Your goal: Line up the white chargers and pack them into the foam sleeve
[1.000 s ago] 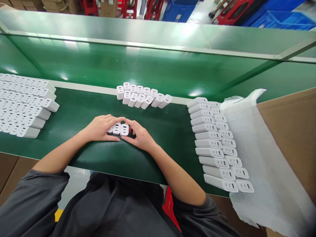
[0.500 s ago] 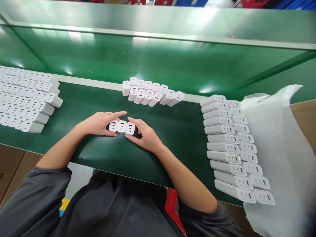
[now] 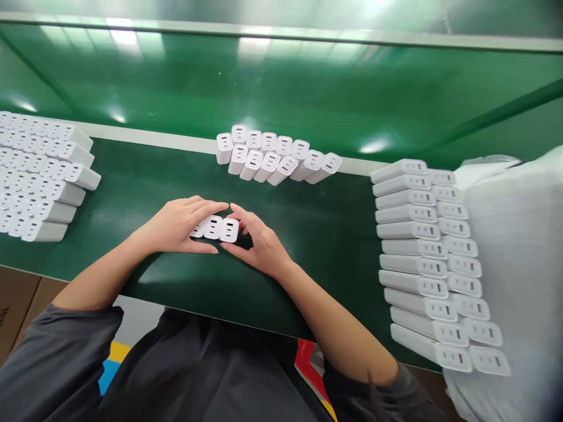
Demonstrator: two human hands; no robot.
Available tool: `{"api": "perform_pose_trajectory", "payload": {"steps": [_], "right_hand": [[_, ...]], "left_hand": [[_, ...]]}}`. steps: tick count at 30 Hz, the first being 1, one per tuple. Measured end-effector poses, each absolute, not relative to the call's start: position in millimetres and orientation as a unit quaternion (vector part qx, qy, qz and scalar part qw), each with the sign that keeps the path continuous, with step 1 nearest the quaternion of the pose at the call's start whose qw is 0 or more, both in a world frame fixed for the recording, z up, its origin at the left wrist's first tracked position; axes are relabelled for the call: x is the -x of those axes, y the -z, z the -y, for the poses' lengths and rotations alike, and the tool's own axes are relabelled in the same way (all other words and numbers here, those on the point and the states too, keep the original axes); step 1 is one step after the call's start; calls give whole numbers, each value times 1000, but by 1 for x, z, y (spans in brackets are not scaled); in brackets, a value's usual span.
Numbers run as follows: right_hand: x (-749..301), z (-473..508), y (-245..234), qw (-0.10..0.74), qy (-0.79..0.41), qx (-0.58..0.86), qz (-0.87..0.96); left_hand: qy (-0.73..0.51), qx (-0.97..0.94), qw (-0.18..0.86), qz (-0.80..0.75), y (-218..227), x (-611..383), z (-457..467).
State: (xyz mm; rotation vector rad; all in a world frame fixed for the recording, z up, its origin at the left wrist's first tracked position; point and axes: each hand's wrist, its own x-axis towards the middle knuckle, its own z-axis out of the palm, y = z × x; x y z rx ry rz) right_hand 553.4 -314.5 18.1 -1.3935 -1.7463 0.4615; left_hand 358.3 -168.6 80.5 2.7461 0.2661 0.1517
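Hands press in tighter: left hand and right hand clamp the chargers between them near the mat's front edge, the leftmost now half hidden under fingers. Bare mat lies on either side. Beyond, a cluster sits by the rail, and the stack runs off-frame.

Chargers partly out of sight on the green bench

The left hand covers the left end of the short row of chargers, so their number is unclear. The big block of chargers at the bench's left edge and the white foam sheet at its right run out of frame.
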Motion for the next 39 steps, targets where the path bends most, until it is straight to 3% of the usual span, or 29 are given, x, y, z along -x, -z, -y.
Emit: {"api": "perform_pose_trajectory", "payload": {"steps": [6,12,17,21,25,33,39], "right_hand": [[-554,312,-22,436,-205,517,708],[-584,307,-34,413,-5,638,650],[-598,282,-41,289,75,696,653],[-599,248,-47,171,53,714,677],[-598,234,-45,130,39,718,683],[-569,284,-43,145,23,686,712],[-556,329,-69,186,-108,631,745]], "left_hand": [[-139,-980,119,-76,-70,-363,181],[-159,-976,86,-119,-69,-354,153],[-154,-960,43,-229,-73,-335,115],[-118,-954,61,-270,-77,-324,103],[-120,-951,60,-277,-83,-322,103],[-230,-958,39,-165,-76,-342,129],[-202,-971,103,-79,-66,-361,172]]}}
